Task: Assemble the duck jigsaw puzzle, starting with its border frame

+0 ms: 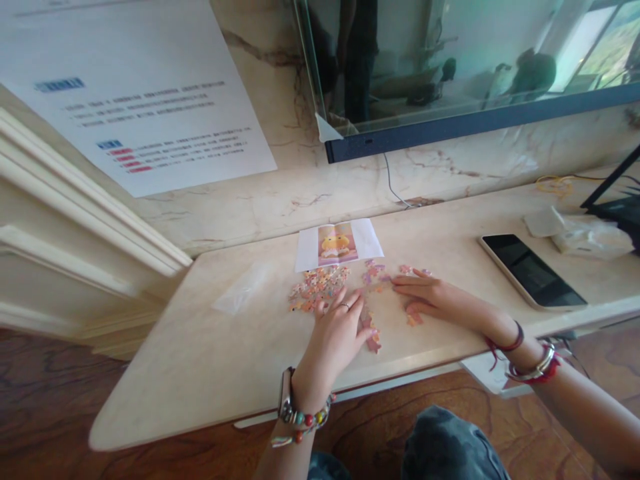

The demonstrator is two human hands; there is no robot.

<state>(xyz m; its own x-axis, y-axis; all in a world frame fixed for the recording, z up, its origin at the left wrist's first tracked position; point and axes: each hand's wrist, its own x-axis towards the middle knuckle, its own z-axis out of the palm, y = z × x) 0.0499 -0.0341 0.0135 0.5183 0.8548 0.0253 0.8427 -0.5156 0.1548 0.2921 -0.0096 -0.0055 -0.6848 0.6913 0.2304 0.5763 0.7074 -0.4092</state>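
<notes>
Small jigsaw puzzle pieces (pixel 316 285) lie in a loose heap on the pale table. My left hand (pixel 336 328) rests palm down at the heap's right edge, fingers spread, over some pieces. Joined pieces (pixel 372 333) run down beside its thumb. My right hand (pixel 431 293) lies flat with fingers stretched out to the left, its fingertips at the partly joined pieces (pixel 375 275). A few orange pieces (pixel 414 316) sit just below its thumb, and pink ones (pixel 407 269) lie above it. Behind the heap, a printed picture (pixel 336 245) of a yellow figure lies on white paper.
A clear plastic bag (pixel 243 288) lies on the left of the table (pixel 190 360). To the right are a dark-screened phone-like device (pixel 533 270), a tissue pack (pixel 590 235) and a black router-like device (pixel 617 213). A screen (pixel 430 73) and a printed sheet (pixel 150 100) hang above.
</notes>
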